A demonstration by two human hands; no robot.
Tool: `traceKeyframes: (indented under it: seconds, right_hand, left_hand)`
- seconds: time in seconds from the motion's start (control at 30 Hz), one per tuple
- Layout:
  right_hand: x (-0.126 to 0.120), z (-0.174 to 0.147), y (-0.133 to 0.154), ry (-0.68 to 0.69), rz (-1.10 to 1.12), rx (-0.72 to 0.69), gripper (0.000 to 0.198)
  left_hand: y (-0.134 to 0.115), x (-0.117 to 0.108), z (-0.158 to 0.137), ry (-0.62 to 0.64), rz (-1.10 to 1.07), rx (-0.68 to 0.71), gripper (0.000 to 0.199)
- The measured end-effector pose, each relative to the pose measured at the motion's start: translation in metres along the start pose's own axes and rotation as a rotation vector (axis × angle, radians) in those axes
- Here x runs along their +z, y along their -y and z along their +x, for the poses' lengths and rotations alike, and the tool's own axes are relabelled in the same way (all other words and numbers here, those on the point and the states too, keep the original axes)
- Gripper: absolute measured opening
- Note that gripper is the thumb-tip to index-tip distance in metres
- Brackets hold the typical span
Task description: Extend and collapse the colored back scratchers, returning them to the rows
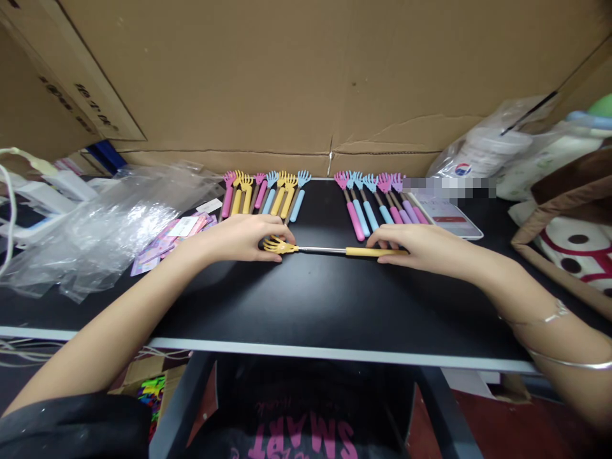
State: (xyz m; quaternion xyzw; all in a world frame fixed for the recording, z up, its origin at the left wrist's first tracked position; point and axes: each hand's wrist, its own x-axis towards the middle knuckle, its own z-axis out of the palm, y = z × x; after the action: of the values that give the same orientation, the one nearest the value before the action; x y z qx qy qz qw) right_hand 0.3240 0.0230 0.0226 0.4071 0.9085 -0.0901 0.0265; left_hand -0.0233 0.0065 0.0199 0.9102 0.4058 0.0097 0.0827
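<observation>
Holding a yellow back scratcher (325, 250) crosswise in the head view, low at the tabletop (306, 299); cannot tell whether touching it. Pinching its clawed end between thumb and fingers (288, 231) of the left hand (243, 237); gripping its handle between thumb and fingers of the right hand (415, 245). Facing, just beyond the left fingers, a row of pink, yellow and blue scratchers (269, 201); facing, just beyond the right fingers, a row of pink, blue and purple scratchers (371, 217). Having printed cards (165, 247) and clear plastic bags (100, 223) left of the left fingers, and a flat white-edged device (454, 220) beyond and right of the right fingers.
</observation>
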Motion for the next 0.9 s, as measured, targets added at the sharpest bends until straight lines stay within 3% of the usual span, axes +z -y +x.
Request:
traceKeyframes:
  seconds: [0.53,0.9]
  right_hand:
    - [0.0029,-0.0001,-0.0015,0.023,0.003,0.050,0.025]
    - [0.0021,-0.0014,0.0000,-0.014,-0.009,0.012,0.021]
  left_hand:
    - [-0.0030,0.0044,0.0012,-0.036,0.057,-0.002,0.024]
    - [-0.0046,0.0048,0.0007,-0.066,0.085,0.012,0.026]
